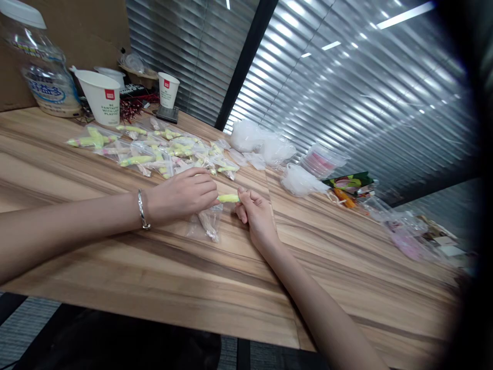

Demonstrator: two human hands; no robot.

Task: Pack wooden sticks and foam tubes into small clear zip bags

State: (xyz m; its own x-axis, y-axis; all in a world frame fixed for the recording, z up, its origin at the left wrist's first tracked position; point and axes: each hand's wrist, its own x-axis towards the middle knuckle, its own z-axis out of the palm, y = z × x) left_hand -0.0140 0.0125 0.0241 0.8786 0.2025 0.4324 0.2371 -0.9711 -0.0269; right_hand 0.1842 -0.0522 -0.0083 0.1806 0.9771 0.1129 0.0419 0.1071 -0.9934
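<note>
Right forearm (314,303): crossing the table (154,282).
Right hand (256,213): pinching a yellow stick (228,198) by its tip.
Left hand (185,195): gripping the other end, fingers curled.
Danger: perhaps bending, if pulling unevenly.

brown-streaked wooden tabletop (127,288) supports clear plastic bags of yellow pieces (140,160) beyond left hand (185,192); single clear plastic bag (210,226) nearside.

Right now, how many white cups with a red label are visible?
2. The near cup stands beside the clear jar; the far cup stands on a flat dark object by the blinds. More could be hidden behind them.
</note>
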